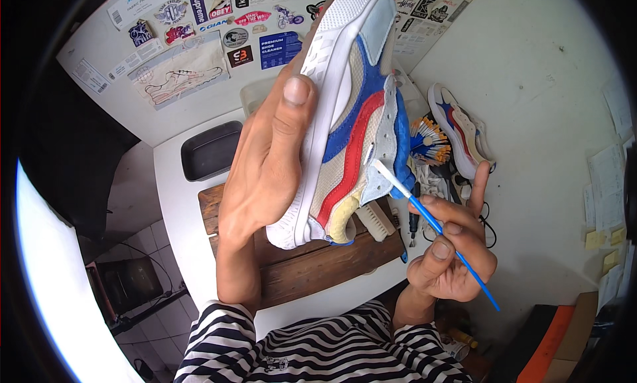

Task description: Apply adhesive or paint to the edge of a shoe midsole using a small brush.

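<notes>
My left hand grips a sneaker by its white sole, thumb along the sole's edge, holding it up on its side with the toe pointing away. The shoe has beige mesh, blue and red stripes, a grey eyelet panel and a yellow heel patch; no laces show in it. Between thumb and fingers, my right hand pinches a slim blue paintbrush. Its pale tip meets or nearly meets the grey eyelet panel. The little finger of that hand sticks out. Fingers behind the shoe are hidden.
Below the shoe lies a brown wooden board with a bristle brush on it. A black tray sits at left. A matching sneaker and a cluster of brushes stand at the right back. Stickers cover the back wall.
</notes>
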### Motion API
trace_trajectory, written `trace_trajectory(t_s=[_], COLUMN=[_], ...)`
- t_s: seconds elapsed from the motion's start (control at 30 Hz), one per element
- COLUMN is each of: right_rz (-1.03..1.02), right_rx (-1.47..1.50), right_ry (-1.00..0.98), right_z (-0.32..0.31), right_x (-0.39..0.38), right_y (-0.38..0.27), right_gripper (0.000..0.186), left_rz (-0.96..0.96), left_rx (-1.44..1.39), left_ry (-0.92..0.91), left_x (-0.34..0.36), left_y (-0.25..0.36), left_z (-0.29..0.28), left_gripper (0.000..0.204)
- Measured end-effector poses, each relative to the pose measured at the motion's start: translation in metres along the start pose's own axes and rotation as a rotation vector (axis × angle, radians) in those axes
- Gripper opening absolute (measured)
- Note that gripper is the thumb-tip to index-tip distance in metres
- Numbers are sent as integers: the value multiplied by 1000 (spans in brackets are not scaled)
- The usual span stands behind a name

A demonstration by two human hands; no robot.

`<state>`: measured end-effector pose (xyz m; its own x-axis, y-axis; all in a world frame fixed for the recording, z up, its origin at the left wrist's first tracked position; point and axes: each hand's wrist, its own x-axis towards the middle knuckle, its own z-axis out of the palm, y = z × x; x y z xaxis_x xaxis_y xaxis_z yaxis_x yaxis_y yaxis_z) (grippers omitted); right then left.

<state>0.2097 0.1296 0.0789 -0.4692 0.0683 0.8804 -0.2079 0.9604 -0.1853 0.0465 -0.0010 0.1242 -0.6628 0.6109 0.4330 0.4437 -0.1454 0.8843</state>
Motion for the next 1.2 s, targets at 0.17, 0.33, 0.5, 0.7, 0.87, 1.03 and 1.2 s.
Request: trace_trajectory(t_s=[0.17,0.33,0.5,0.7,0.87,1.03,1.2], right_rz=[-14,-1,1,-3,12,-23,-7], right_rx=[-10,-15,-25,-22,-53,-49,-69], right_ry=[26,-2,21,2,18,-11,12], right_z=[1,-2,-4,-2,-5,-1,-3], right_x=[2,4,1,2,2,4,3], right_y=[3,-3,3,0,0,-2,-4], right_gripper=[13,12,12,11,11,11,11], left_rz=[-99,-129,-100,-67,-81,-64,-94], left_rx=[-12,-15,-25,-50,-41,-36,-3], left_ry=[80,55,17,17,18,23,33], left_x=[4,2,4,4,4,4,4], left_y=[-43,-42,-47,-47,-46,-47,-47], left_z=[5,5,5,6,7,7,6], left_gripper=[77,78,77,77,77,79,81])
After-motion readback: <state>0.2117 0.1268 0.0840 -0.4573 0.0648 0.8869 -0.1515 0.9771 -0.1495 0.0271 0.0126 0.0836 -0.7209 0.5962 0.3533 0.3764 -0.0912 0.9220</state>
